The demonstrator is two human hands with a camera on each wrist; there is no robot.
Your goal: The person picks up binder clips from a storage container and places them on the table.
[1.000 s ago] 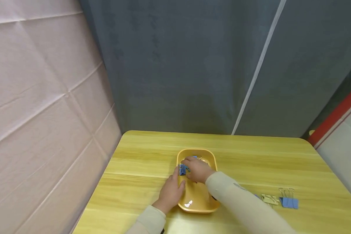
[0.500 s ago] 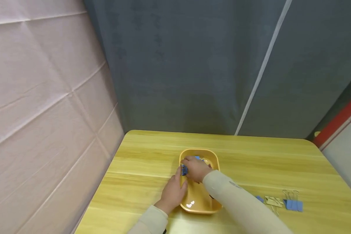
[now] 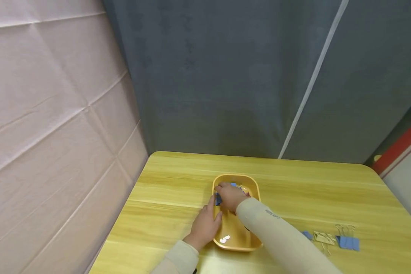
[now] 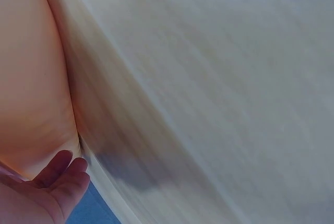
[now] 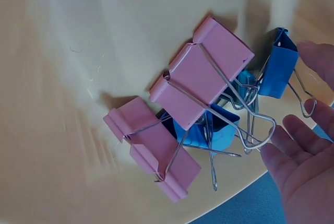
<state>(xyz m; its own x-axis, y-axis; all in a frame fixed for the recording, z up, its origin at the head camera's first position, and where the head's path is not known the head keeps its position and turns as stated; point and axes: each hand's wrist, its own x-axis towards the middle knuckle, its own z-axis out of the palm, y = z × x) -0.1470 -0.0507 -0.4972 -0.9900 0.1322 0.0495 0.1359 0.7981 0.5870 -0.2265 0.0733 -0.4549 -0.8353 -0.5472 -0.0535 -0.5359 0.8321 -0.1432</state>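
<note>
A yellow plastic tray (image 3: 238,249) stands on the wooden table. My left hand (image 3: 205,224) holds its left rim, thumb over the inside; in the left wrist view its fingers (image 4: 65,177) lie along the outer wall. Reaching into the tray, my right hand (image 3: 230,196) pinches a blue binder clip (image 5: 280,67) near the left wall, thumb at its body and a finger at its wire handle. Beside the hand lie two pink binder clips (image 5: 195,78) over another blue clip (image 5: 219,135). In the head view the right hand covers much of this pile.
On the table (image 3: 171,182) right of the tray lie a yellow binder clip (image 3: 324,238), a blue binder clip (image 3: 347,242) and a smaller blue one (image 3: 307,234) near the right sleeve. A dark curtain (image 3: 205,76) hangs behind the table, a pale cloth (image 3: 54,152) at left.
The head view has shifted, so the tray and clips appear farther right. The right hand's fingers have moved slightly left over the blue clip and cover more of it; the left hand stays at the rim.
</note>
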